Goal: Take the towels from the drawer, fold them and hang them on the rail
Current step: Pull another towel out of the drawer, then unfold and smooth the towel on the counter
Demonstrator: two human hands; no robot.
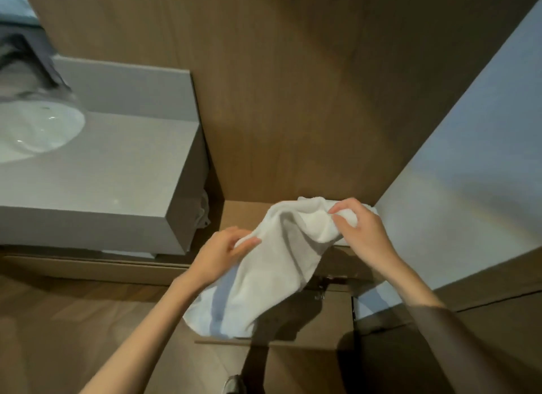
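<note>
White towel (281, 264) held bunched above the open drawer (293, 342), right of the sink counter (117, 188). Left hand (218, 255) and right hand (362, 232) each pinch an edge, fingers closed. Best practice: find two corners and spread it flat before folding.

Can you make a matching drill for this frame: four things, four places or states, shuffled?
Column one:
1. white towel
2. sink basin
3. left hand
4. right hand

Column two:
A. set in the grey countertop, far left
B. grips the towel's upper far end
C. held up, crumpled, between both hands
D. grips the towel's left edge

Pairs: 1-C, 2-A, 3-D, 4-B
</note>
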